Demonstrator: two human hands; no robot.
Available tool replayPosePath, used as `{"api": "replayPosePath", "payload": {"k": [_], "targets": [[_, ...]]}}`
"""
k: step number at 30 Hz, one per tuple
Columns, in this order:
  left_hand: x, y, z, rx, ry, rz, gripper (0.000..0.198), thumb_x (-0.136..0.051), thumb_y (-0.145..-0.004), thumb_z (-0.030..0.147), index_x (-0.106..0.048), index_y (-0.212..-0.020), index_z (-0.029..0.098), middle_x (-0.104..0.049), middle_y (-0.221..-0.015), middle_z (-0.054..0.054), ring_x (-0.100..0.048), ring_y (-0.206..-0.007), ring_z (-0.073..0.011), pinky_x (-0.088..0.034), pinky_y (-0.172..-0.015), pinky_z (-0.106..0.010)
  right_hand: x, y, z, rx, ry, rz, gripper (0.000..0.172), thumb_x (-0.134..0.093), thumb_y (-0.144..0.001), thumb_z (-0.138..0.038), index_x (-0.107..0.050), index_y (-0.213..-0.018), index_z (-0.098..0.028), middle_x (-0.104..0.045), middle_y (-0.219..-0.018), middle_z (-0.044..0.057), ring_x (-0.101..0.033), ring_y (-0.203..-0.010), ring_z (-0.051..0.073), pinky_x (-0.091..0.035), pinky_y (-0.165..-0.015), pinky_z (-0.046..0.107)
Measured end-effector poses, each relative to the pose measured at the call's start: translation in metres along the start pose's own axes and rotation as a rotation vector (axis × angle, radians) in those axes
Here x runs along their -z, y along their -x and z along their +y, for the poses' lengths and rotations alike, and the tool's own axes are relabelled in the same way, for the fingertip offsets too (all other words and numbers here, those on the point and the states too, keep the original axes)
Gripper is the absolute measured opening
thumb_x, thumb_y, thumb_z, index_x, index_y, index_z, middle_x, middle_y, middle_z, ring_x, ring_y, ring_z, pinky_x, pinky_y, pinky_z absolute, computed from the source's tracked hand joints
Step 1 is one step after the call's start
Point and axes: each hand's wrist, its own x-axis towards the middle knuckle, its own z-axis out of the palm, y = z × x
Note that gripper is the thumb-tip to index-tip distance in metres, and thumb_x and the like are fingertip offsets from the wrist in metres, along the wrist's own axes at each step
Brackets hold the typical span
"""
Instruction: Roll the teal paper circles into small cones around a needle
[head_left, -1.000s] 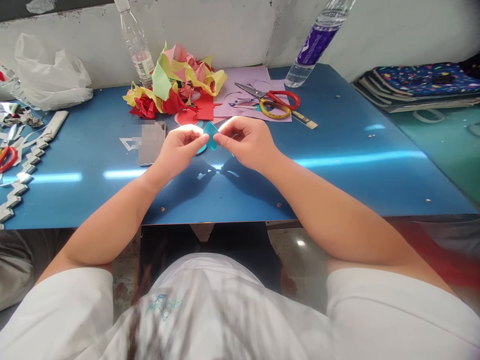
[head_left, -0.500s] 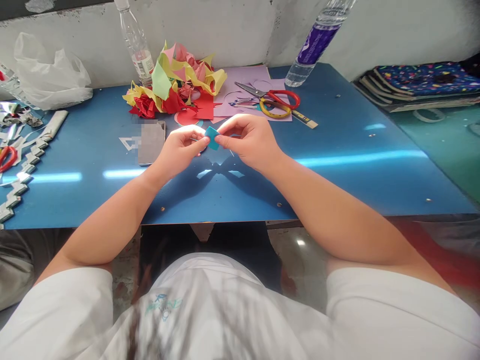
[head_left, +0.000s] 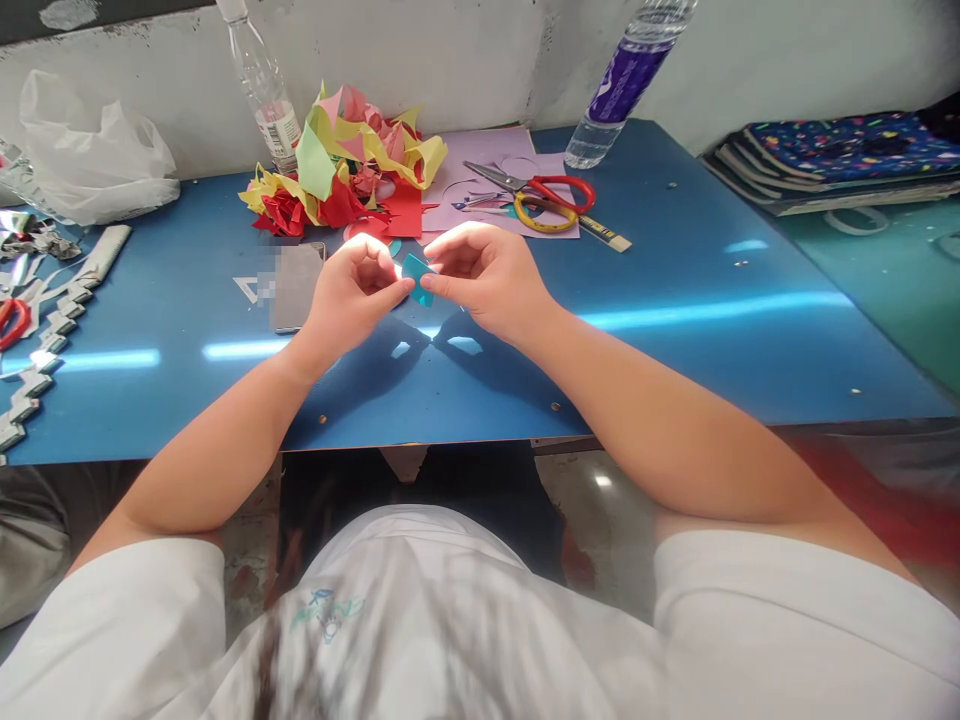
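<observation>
Between my two hands, above the blue table (head_left: pixel 480 395), is a small piece of blue paper (head_left: pixel 417 277), which looks folded or bent. My left hand (head_left: pixel 358 285) pinches its left edge between thumb and fingers. From the other side, my right hand (head_left: pixel 487 272) grips the paper with thumb and forefinger, the other fingers curled. A thin pale stick end shows under the right hand; what it belongs to is hidden. Just left of my left hand lies a phone (head_left: pixel 297 290), partly blurred out. Red and yellow-handled scissors (head_left: pixel 551 198) rest beyond my right hand.
Crumpled coloured paper (head_left: pixel 352 165) and purple sheets (head_left: pixel 487 150) lie at the back by a clear bottle (head_left: pixel 266 105). A purple-labelled water bottle (head_left: pixel 619 90) stands right of them. At left are a plastic bag (head_left: pixel 97 160) and a folded-paper chain (head_left: pixel 52 345).
The blue paper has turned and bent between my fingers, and my left hand's fingers have lifted and spread somewhat. The whole view has shifted slightly.
</observation>
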Motion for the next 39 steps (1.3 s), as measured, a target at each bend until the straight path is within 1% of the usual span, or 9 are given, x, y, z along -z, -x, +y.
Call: {"api": "replayPosePath", "payload": {"k": [3,5,7,12,17,22,28,35,39], "targets": [[-0.001,0.0,-0.001,-0.019,0.013,0.002,0.064,-0.112,-0.076,0.039,-0.05,-0.089,0.027,-0.062,-0.074,0.004,-0.06,-0.069,-0.0141,-0.049,-0.065,-0.033,0.0,0.001,-0.002,0.008,0.013,0.027,0.053,-0.114,-0.073,-0.06,-0.078,-0.1,-0.032,-0.086,-0.109,0.003,-0.08,-0.096,0.028,-0.074,-0.094,0.053],[-0.001,-0.001,-0.001,-0.002,0.025,-0.013,0.065,-0.11,-0.077,0.035,-0.047,-0.089,0.028,-0.061,-0.073,0.004,-0.057,-0.067,-0.0132,-0.046,-0.063,-0.033,0.001,0.002,-0.004,0.013,0.044,0.033,0.047,-0.112,-0.075,-0.055,-0.079,-0.097,-0.031,-0.083,-0.097,0.002,-0.078,-0.09,0.026,-0.072,-0.088,0.051],[0.001,-0.001,-0.001,0.007,0.038,-0.022,0.063,-0.108,-0.079,0.03,-0.046,-0.089,0.027,-0.063,-0.074,0.004,-0.057,-0.066,-0.0126,-0.045,-0.063,-0.033,0.001,0.001,-0.006,0.022,0.052,0.029,0.043,-0.111,-0.076,-0.05,-0.078,-0.094,-0.029,-0.081,-0.093,0.002,-0.074,-0.086,0.024,-0.07,-0.084,0.048],[0.004,-0.001,-0.004,0.035,0.014,-0.006,0.052,-0.106,-0.082,0.025,-0.055,-0.09,0.025,-0.067,-0.076,0.002,-0.064,-0.069,-0.0138,-0.051,-0.066,-0.032,0.004,-0.005,0.0,-0.039,0.052,0.026,0.049,-0.113,-0.074,-0.05,-0.072,-0.09,-0.028,-0.081,-0.096,0.003,-0.07,-0.087,0.023,-0.067,-0.085,0.046],[0.004,0.0,-0.005,0.156,0.067,0.03,0.045,-0.104,-0.082,0.019,-0.063,-0.101,0.025,-0.073,-0.084,0.001,-0.074,-0.077,-0.0156,-0.057,-0.071,-0.031,0.005,-0.007,0.004,-0.081,0.091,-0.06,0.04,-0.107,-0.083,-0.046,-0.073,-0.085,-0.027,-0.078,-0.086,0.001,-0.069,-0.082,0.022,-0.059,-0.08,0.044],[0.004,0.001,-0.001,0.165,0.1,-0.033,0.049,-0.108,-0.076,0.021,-0.064,-0.097,0.024,-0.076,-0.086,0.001,-0.075,-0.079,-0.0155,-0.057,-0.073,-0.03,0.006,-0.005,-0.001,-0.048,0.158,-0.063,0.041,-0.107,-0.087,-0.05,-0.074,-0.079,-0.027,-0.079,-0.084,0.002,-0.064,-0.077,0.021,-0.058,-0.076,0.044],[0.004,0.001,-0.002,0.194,0.123,-0.052,0.049,-0.107,-0.072,0.023,-0.07,-0.104,0.025,-0.084,-0.086,0.0,-0.08,-0.081,-0.0191,-0.061,-0.078,-0.032,0.006,-0.005,0.001,0.001,0.169,-0.066,0.039,-0.105,-0.087,-0.054,-0.075,-0.084,-0.028,-0.08,-0.088,0.003,-0.068,-0.08,0.023,-0.061,-0.079,0.046],[0.003,0.0,-0.001,0.123,0.026,-0.068,0.028,-0.098,-0.078,0.019,-0.083,-0.102,0.021,-0.085,-0.09,-0.004,-0.077,-0.081,-0.0189,-0.06,-0.077,-0.034,0.009,0.002,-0.002,0.082,0.354,-0.033,0.03,-0.095,-0.092,-0.039,-0.08,-0.117,-0.034,-0.083,-0.1,0.001,-0.073,-0.092,0.026,-0.065,-0.09,0.047],[0.003,0.002,0.003,0.087,-0.059,-0.08,0.021,-0.098,-0.08,0.025,-0.081,-0.093,0.02,-0.086,-0.096,-0.005,-0.077,-0.085,-0.0199,-0.063,-0.084,-0.036,0.011,0.0,-0.003,0.145,0.428,-0.036,0.017,-0.089,-0.094,-0.036,-0.081,-0.108,-0.033,-0.084,-0.103,0.002,-0.072,-0.089,0.025,-0.065,-0.087,0.046]]}}
